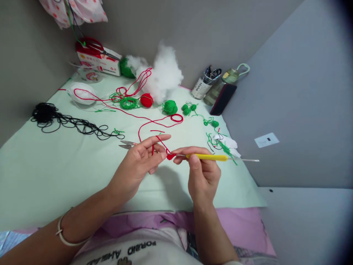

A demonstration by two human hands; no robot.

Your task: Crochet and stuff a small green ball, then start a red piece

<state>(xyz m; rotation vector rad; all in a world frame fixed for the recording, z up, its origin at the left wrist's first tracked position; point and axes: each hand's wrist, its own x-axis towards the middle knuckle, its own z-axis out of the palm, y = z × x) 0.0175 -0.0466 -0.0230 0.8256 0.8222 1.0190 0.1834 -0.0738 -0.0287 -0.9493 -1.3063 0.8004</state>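
Between finger and thumb, my left hand (142,156) pinches a small red crochet piece (170,156), and red yarn (163,143) runs up over its raised index finger. My right hand (203,169) grips a crochet hook (209,157) by its yellow handle, thumb underneath and index finger along the shaft. The hook's metal tip meets the red piece; whether it passes through a loop is too small to tell. Partly behind my left hand lie small scissors (127,144) with spread blades. A loose red strand trails from my left hand back across the table.
A red yarn ball (146,100), a green yarn ball (170,107), white stuffing (165,73) and tangled black yarn (45,113) lie across the table. Behind stand a box (96,60), a pen cup (202,86), a bottle (217,90) and a phone (224,99). Walls border the back and right.
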